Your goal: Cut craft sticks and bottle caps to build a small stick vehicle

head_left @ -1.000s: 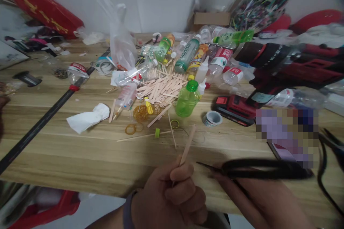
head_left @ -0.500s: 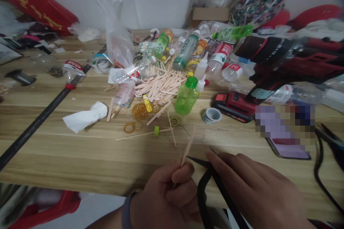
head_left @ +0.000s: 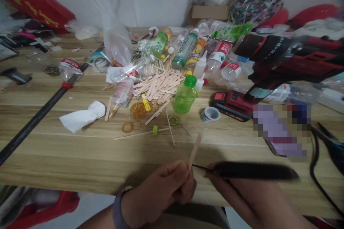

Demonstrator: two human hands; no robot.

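Note:
In front of me, low in the head view, my left hand (head_left: 163, 188) pinches a flat wooden craft stick (head_left: 195, 149), which leans up and to the right. My right hand (head_left: 242, 193) grips a pair of black scissors (head_left: 258, 170). Their thin dark tip touches or lies very close to the stick just above my left fingers. The black handles stretch over the right hand and are blurred by motion; most right fingers are hidden. Beyond the hands are a lime-green bottle ring (head_left: 173, 121), a thin stick (head_left: 142, 134) with a green cap (head_left: 155, 130) on it, and a green bottle (head_left: 185, 96).
A craft-stick pile (head_left: 158, 87) lies mid-table, with rubber bands (head_left: 138, 110) before it and plastic bottles (head_left: 185, 50) behind. At right are a cordless drill (head_left: 290, 57), a phone (head_left: 278, 154) and a solder-like coil (head_left: 210, 114). A tissue (head_left: 83, 116) and black rod (head_left: 34, 114) lie left.
The scissors have turned, their handles swinging from below up to the right. My right hand has rotated under them. The stick has shifted slightly right and down, still in my left hand.

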